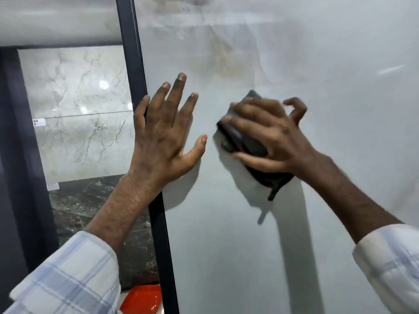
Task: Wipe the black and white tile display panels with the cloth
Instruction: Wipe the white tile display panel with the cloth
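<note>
Here, in the head view, the left grip [163, 132] lies flat on the pale grey-white glossy tile panel [306, 64]. Its fingers are spread and straight, and the outermost fingertip rests on the black metal frame strip [133, 53] along the panel's left edge. Just to its right, the right grip [272, 134] bunches the dark folded cloth [269, 177] against the panel. The fingers are curled over the top of the cloth and the thumb is tucked under it, while the little finger stands off the tile. This grip is slightly blurred. A loose tail of cloth hangs below the palm.

The step in hand looks like wiping the white panel near its left edge. To do it well, flatten the cloth under the whole palm rather than the fingertips. Work in overlapping strokes from the frame edge outward. Lift the bracing grip off afterwards and pass over that spot too, since a bare palm is likely to leave marks on a gloss this high. Tucking in the hanging tail would stop it dragging streaks.

Behind the frame stand a veined white marble tile [74, 87] and a black marble tile [95, 200].
</note>
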Available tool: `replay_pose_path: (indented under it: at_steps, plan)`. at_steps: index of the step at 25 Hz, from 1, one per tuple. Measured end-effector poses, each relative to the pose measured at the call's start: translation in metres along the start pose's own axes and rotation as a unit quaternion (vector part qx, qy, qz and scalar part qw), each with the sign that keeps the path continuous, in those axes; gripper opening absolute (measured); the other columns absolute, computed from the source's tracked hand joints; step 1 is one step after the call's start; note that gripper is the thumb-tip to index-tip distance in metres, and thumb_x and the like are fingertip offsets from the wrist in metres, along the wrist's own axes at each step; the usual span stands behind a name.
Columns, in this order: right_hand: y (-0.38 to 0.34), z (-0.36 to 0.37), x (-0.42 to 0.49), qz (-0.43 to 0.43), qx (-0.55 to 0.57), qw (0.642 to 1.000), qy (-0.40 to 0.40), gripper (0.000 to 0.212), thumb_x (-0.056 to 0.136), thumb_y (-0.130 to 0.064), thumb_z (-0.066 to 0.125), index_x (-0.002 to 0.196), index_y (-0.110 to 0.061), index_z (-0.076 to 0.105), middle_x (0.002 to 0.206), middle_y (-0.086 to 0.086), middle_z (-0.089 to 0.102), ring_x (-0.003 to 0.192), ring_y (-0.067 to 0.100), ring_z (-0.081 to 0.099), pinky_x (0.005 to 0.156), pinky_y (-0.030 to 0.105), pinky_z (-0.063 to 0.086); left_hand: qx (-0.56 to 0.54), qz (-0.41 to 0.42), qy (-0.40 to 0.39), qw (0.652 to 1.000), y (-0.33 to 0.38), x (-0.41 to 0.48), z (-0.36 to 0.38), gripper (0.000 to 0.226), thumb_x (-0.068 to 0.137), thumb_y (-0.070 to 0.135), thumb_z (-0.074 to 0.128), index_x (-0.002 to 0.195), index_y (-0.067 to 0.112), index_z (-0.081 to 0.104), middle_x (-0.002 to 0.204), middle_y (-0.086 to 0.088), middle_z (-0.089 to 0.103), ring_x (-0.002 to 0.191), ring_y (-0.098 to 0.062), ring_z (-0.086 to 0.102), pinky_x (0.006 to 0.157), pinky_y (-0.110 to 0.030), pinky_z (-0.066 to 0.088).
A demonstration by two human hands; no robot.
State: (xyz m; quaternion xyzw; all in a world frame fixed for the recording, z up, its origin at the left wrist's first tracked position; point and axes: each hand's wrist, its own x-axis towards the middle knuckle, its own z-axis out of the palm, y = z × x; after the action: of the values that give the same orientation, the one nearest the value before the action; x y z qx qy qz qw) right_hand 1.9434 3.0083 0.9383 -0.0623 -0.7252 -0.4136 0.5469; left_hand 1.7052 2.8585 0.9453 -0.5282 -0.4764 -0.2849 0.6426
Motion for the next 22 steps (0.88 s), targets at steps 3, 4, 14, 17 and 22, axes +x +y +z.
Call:
replay_pose_path:
  at_steps: [3,4,14,17,22]
  plan:
    - [0.035,0.0,0.033,0.328,0.067,0.94,0.068,0.065,0.089,-0.068,0.064,0.146,-0.037,0.056,0.155,-0.016,0.048,0.141,0.017,0.039,0.1,0.049,0.025,0.04,0.005,-0.021,0.999,-0.004,0.006,0.006,0.075,0.098,0.054,0.044,0.159,0.011,0.04,0.171,-0.01,0.025,0.156,-0.033,0.026,0.123,-0.06,0.019]
    - [0.026,0.001,0.042,0.362,0.041,0.929,0.069,0.066,0.09,-0.068,0.061,0.147,-0.037,0.055,0.155,-0.016,0.047,0.141,0.017,0.038,0.098,0.047,0.024,0.04,0.004,-0.018,0.999,-0.003,0.005,0.007,0.074,0.098,0.054,0.043,0.158,0.011,0.041,0.171,-0.01,0.026,0.156,-0.033,0.027,0.122,-0.059,0.02]
    - [0.069,0.006,0.128,0.264,-0.019,0.961,0.084,0.068,0.094,-0.069,0.051,0.15,-0.032,0.052,0.154,-0.009,0.049,0.141,0.023,0.04,0.098,0.042,0.022,-0.002,-0.016,0.003,1.0,-0.021,0.087,0.004,0.074,0.095,0.056,0.044,0.155,0.012,0.045,0.171,-0.008,0.025,0.15,-0.033,0.031,0.116,-0.053,0.023]
    - [0.088,0.001,0.144,-0.063,-0.038,0.997,0.017,0.065,0.1,-0.065,0.051,0.152,-0.026,0.052,0.155,-0.003,0.052,0.141,0.026,0.044,0.108,0.048,0.023,0.032,-0.02,-0.019,0.999,-0.022,0.095,0.01,0.076,0.094,0.06,0.039,0.155,0.013,0.045,0.17,-0.007,0.028,0.151,-0.032,0.031,0.117,-0.051,0.018]
    - [0.115,0.003,0.204,0.264,-0.013,0.962,0.068,0.071,0.092,-0.071,0.043,0.15,-0.03,0.051,0.154,-0.004,0.05,0.138,0.029,0.042,0.096,0.052,0.028,0.052,-0.03,-0.023,0.998,-0.015,0.104,0.015,0.077,0.093,0.059,0.038,0.153,0.013,0.048,0.168,-0.006,0.033,0.152,-0.032,0.032,0.118,-0.057,0.02]
